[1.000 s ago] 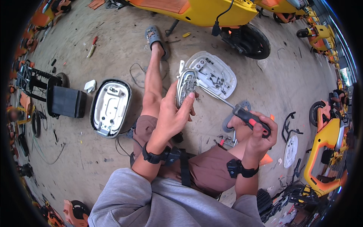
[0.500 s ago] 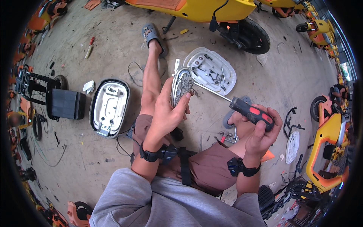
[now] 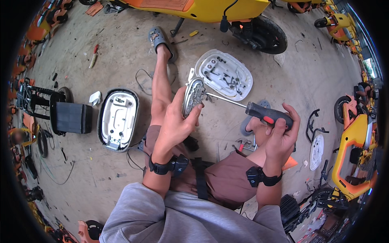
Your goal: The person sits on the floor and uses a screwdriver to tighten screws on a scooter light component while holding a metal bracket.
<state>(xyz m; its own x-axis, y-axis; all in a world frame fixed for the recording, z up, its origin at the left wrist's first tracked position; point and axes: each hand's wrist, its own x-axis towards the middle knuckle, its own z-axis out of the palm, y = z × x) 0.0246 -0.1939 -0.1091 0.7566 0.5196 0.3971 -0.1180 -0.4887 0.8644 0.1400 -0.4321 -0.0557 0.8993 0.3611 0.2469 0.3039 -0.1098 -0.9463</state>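
Observation:
My left hand (image 3: 177,123) is closed around an oval metal part (image 3: 195,96) with a knobbly grey inside and a pale tab at its top. My right hand (image 3: 280,139) grips a screwdriver (image 3: 265,114) by its black and red handle. The shaft runs left to the oval part, and its tip meets or comes very near the part's right edge; the exact contact is too small to tell. Beyond the shaft lies a white oval tray (image 3: 247,77) holding several screws and small black parts.
On the floor to the left lies a white oval shell (image 3: 118,117) with a black rim, beside a black box (image 3: 72,117). A yellow scooter (image 3: 202,10) stands ahead, another (image 3: 344,162) at the right. A red-handled tool (image 3: 94,56) lies far left; a hammer (image 3: 242,143) is near my right leg.
The screwdriver handle has turned in my right hand, and its fingers have loosened and shifted. The view has tilted slightly; my left hand keeps hold of the oval part.

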